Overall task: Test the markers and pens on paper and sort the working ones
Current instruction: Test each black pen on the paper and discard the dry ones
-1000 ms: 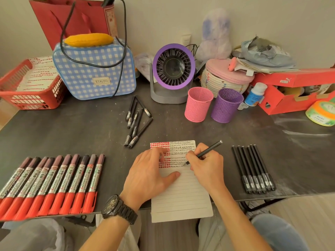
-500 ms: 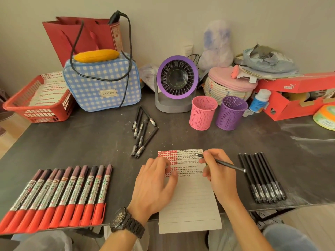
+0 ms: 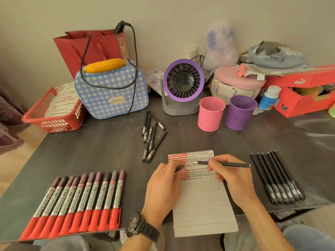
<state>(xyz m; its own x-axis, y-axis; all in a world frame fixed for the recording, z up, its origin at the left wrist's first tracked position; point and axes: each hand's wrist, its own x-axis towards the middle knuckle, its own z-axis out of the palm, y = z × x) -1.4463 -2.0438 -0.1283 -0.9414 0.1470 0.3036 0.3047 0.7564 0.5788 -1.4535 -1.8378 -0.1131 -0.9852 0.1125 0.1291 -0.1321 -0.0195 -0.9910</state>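
A lined paper pad lies at the table's front edge, its top rows filled with red and black test marks. My right hand holds a thin black pen level above the marks, tip pointing left. My left hand rests on the pad's left side and pinches the pen's black cap. Several red markers lie in a row at front left. Several black pens lie in a row at right. Another loose group of black pens lies mid-table.
A pink mesh cup and a purple mesh cup stand behind the pad. Further back are a purple fan, a blue checked bag, a red basket, a woven basket and a red shoebox.
The pen has lifted off the paper and turned from upright writing to lying level, tip to the left. My left hand now pinches the cap near the tip. The camera tilted up.
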